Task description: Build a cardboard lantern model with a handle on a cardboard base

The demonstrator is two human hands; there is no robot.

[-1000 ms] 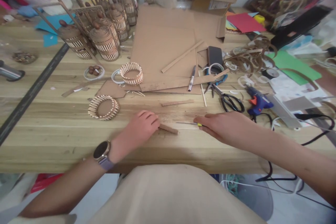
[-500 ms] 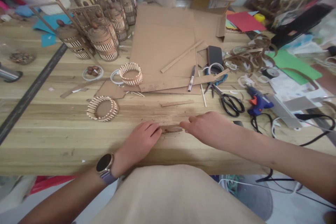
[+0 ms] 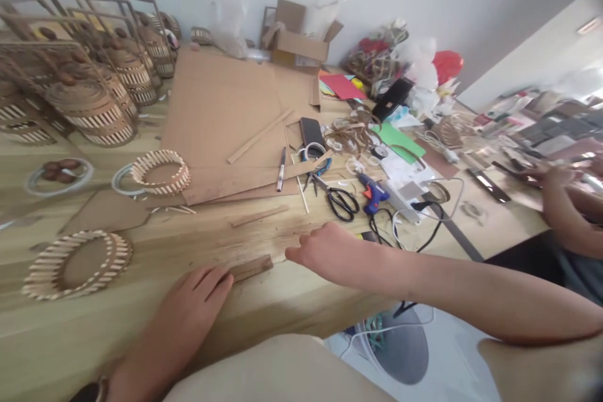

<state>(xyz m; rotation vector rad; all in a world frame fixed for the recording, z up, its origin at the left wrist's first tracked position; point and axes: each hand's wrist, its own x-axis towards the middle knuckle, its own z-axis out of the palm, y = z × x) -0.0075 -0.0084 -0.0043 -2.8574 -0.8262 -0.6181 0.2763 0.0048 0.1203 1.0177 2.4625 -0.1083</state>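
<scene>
My left hand (image 3: 195, 304) lies on the worktop with its fingers together, pressing down the near end of a short brown cardboard strip (image 3: 253, 268). The strip's far end sticks out to the right of the fingertips. My right hand (image 3: 332, 257) hovers just right of that end, apart from it. Its fingers are curled in a pinch, and whatever sits between the fingertips is too small to make out. Beyond the hands lies another thin cardboard strip (image 3: 260, 216). To the left stands a ring of pale wooden sticks (image 3: 78, 264), with a similar stick ring (image 3: 161, 173) behind it.
Black-handled scissors (image 3: 343, 202), a blue glue gun (image 3: 374, 193) and its cable lie past my right hand. A marker (image 3: 281, 169) rests on large cardboard sheets (image 3: 221, 94). Lantern-like stick baskets (image 3: 94, 110) crowd the left. Another person's arm (image 3: 565, 201) is at far right.
The view has swung to the right, bringing another person's arm into sight. My right hand has drawn away from the strip's end; my left hand stays on the strip.
</scene>
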